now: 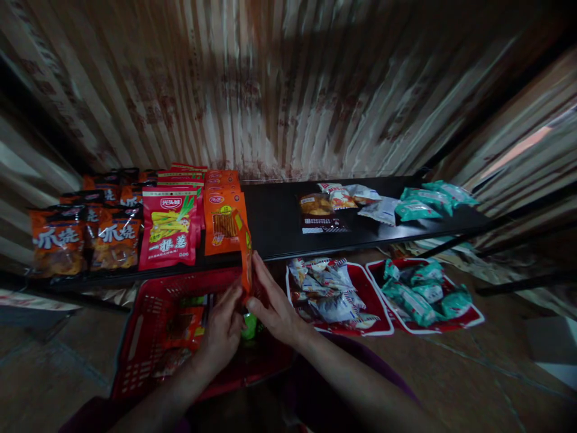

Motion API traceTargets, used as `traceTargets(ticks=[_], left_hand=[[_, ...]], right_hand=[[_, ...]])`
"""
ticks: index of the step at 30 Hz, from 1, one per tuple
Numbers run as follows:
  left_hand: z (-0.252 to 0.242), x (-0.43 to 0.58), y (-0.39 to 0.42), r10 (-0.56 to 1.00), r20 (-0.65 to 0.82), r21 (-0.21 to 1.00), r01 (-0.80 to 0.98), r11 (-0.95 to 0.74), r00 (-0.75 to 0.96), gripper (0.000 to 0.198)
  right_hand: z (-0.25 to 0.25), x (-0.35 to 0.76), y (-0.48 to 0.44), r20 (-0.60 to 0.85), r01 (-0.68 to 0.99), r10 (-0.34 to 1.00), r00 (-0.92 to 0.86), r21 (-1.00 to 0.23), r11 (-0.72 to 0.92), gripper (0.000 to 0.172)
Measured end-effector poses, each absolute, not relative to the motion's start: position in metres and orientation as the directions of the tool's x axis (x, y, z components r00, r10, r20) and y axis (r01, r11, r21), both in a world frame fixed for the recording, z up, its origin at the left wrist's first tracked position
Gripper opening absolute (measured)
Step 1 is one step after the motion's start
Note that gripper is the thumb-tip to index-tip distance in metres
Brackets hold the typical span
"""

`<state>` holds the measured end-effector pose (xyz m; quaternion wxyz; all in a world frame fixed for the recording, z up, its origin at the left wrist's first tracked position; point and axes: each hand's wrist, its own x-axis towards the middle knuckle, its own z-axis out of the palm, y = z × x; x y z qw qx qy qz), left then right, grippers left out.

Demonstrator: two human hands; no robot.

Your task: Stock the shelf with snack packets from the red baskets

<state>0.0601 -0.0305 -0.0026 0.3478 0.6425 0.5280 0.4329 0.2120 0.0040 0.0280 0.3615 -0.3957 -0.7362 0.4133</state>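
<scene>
Between my two hands an orange snack bag [246,252] stands on edge, seen from its narrow side, above a red basket. My left hand [223,325] has its fingers closed at the bag's lower left side. My right hand [274,304] grips it from the right, fingers stretched along the pack and thumb at the bottom. Just left of the bag, a row of orange snack bags [224,222] stands upright on the black shelf [274,216]. The red basket [135,337] under my hands holds orange packs [183,325] and a green pack [249,326].
Red scallion-snack bags [169,228] and orange-black bags [58,240] stand at the shelf's left. A brown pack [315,210], white packs [381,209] and teal packs [419,204] lie at right. Below, smaller red baskets hold white packs [333,307] and teal packs [417,304]. Corrugated sheeting [279,90] rises behind.
</scene>
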Motion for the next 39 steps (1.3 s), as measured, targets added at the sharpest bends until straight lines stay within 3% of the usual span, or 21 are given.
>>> traceTargets(ticks=[3, 7, 12, 19, 23, 26, 29, 33, 39], left_hand=[[-0.007, 0.064, -0.036, 0.883, 0.433, 0.666, 0.595, -0.449, 0.182, 0.056], [-0.002, 0.071, -0.043, 0.865, 0.448, 0.459, 0.772, -0.440, 0.226, 0.068], [0.004, 0.075, -0.049, 0.901, 0.352, 0.382, 0.839, -0.386, 0.254, 0.068], [0.007, 0.069, -0.044, 0.838, 0.436, 0.282, 0.834, -0.474, 0.328, 0.060], [0.008, 0.062, -0.042, 0.777, 0.534, 0.298, 0.785, -0.543, 0.335, 0.050], [0.009, 0.057, -0.033, 0.791, 0.585, 0.375, 0.805, -0.460, 0.179, 0.045], [0.011, 0.056, -0.018, 0.820, 0.572, 0.542, 0.744, -0.390, 0.014, 0.038], [0.017, 0.059, 0.009, 0.854, 0.504, 0.763, 0.533, -0.367, -0.132, 0.026], [0.027, 0.048, 0.047, 0.829, 0.478, 0.812, 0.505, -0.293, -0.288, 0.025]], right_hand=[[0.029, 0.206, 0.000, 0.220, 0.152, 0.865, -0.451, -0.936, 0.318, 0.092], [0.026, 0.201, -0.003, 0.196, 0.061, 0.896, -0.398, -0.969, 0.239, 0.069], [0.022, 0.199, -0.003, 0.012, -0.028, 0.968, -0.252, -1.000, 0.006, 0.046], [0.018, 0.196, 0.006, -0.110, -0.391, 0.979, -0.170, -0.905, -0.169, 0.037], [0.029, 0.204, 0.017, -0.217, -0.498, 0.972, -0.088, -0.836, -0.232, 0.030], [0.037, 0.211, 0.027, -0.245, -0.497, 0.967, -0.064, -0.833, -0.244, 0.028], [0.036, 0.215, 0.037, -0.224, -0.446, 0.972, -0.074, -0.864, -0.233, 0.030], [0.027, 0.215, 0.054, -0.152, -0.321, 0.983, -0.106, -0.930, -0.179, 0.029], [0.032, 0.202, 0.088, -0.052, -0.171, 0.997, -0.061, -0.983, -0.062, 0.033]])
